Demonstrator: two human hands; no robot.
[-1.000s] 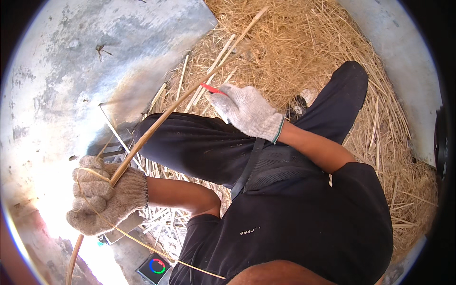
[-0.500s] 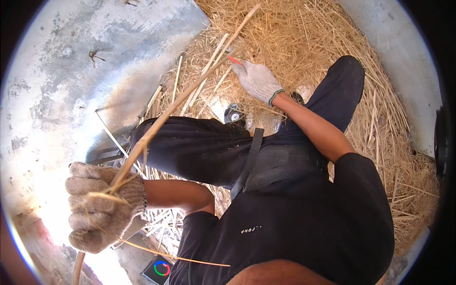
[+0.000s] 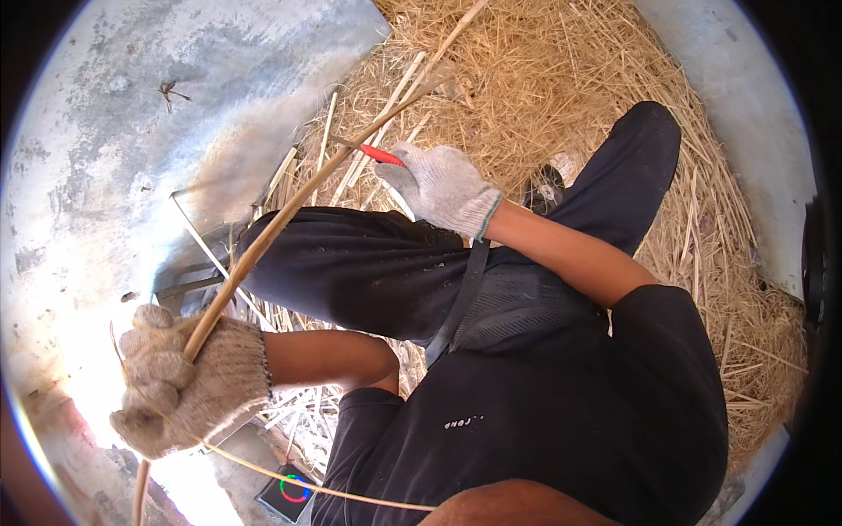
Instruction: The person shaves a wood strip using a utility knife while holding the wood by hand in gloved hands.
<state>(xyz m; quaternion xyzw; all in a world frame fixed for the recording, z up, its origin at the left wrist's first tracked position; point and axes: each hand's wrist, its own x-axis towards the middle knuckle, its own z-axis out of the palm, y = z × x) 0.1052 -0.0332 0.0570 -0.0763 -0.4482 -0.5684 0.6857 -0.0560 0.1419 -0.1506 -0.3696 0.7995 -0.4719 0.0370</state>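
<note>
A long tan cane stick [image 3: 285, 213] runs slantwise from the lower left to the straw at the top. My left hand [image 3: 197, 377], in a knitted glove, is wrapped round its lower part. A thin pale strip [image 3: 307, 482] trails from that hand towards my chest. In my gloved right hand [image 3: 449, 188] is a small knife [image 3: 382, 155] with a red handle. Its thin blade lies across the stick's upper half, seemingly touching it. The right fingers are closed round the handle and partly hidden by the glove's back.
Fine shavings and straw [image 3: 526, 61] cover the ground ahead and to the right. Several pale split strips [image 3: 377, 131] lie beyond my left knee. A grey slab [image 3: 237, 79] fills the upper left. A black device with a coloured ring [image 3: 288, 495] lies beside my left side.
My right hand has moved nearer and to the left with the knife, which now crosses the stick lower down. The left hand has turned slightly on the stick, its fingers a bit looser.
</note>
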